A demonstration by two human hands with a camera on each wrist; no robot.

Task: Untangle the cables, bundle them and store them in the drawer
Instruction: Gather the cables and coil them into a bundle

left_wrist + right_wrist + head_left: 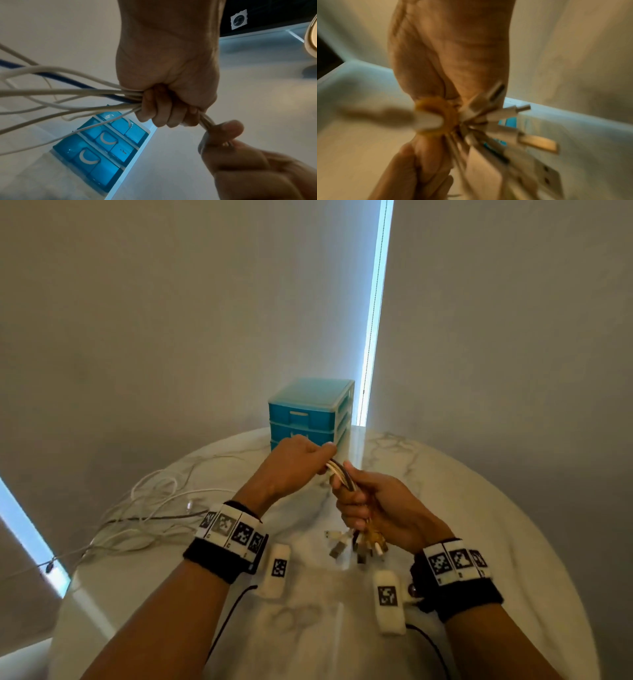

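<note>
Marble table (462, 508) lies under both fists. Left hand (291, 463) and right hand (373, 505) clench the cables (340, 474), plugs (363, 546) hanging below the right fist, loose lengths trailing left.

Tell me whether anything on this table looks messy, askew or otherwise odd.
The loose lengths of the cables sprawl in a tangle across the table, some trailing over its left edge. Both the left hand and right hand grip the gathered ends. The blue drawer unit stands square with its visible drawers closed.

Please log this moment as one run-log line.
left hand: grips cables | right hand: grips plug ends | drawer unit: shut | loose lengths: trailing on table
</note>
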